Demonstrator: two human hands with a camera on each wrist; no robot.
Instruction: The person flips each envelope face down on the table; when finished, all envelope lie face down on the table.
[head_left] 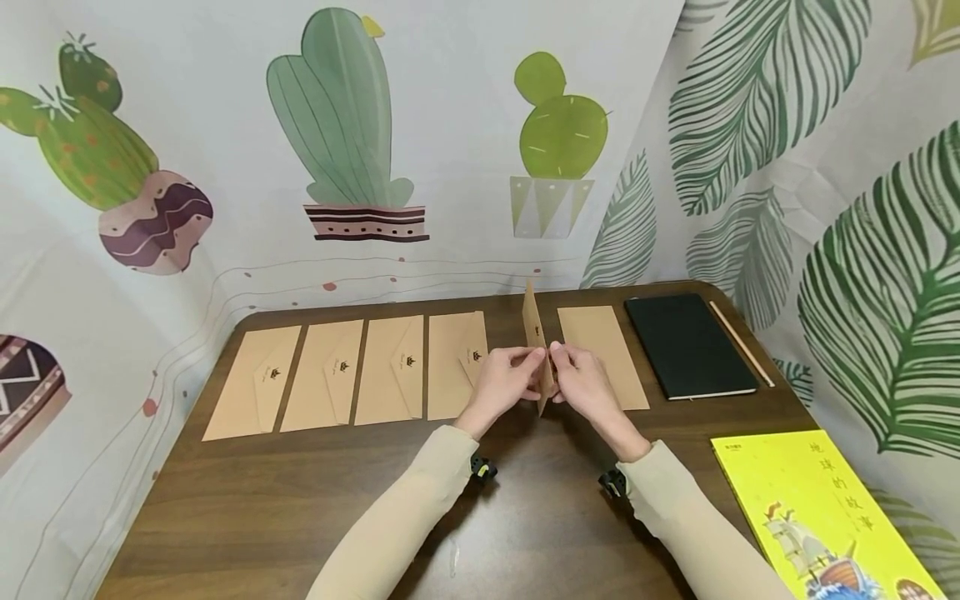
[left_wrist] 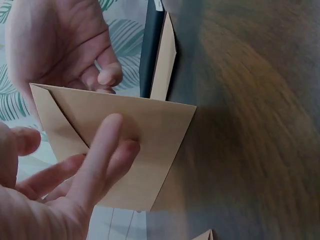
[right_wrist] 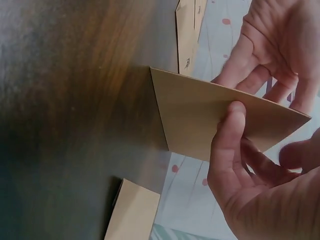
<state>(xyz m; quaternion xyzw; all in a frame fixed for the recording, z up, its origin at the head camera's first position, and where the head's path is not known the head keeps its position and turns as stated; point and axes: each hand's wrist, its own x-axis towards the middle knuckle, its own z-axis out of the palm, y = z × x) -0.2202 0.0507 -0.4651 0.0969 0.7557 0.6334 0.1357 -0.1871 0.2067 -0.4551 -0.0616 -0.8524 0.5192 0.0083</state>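
A kraft-paper envelope [head_left: 534, 321] stands on edge between my two hands, its flap side facing left. My left hand [head_left: 502, 379] holds it from the left, with fingertips on the flap side [left_wrist: 160, 135]. From the other side my right hand [head_left: 588, 383] holds it, its fingers against the plain face [right_wrist: 195, 110]. Both thumbs are near each other close to the middle of the envelope in the head view. Just right of the hands lies another kraft envelope [head_left: 603, 354], plain side up. A kraft envelope with a crown print [head_left: 450, 367] is nearest on the left.
Several more envelopes [head_left: 251, 383] lie in a row on the left of the dark wooden table [head_left: 300, 517]. A black notebook [head_left: 686, 346] and a pencil [head_left: 738, 342] lie at the right. A yellow book [head_left: 795, 492] with a ship lies at the near right. Behind hangs a plant-print cloth [head_left: 465, 150].
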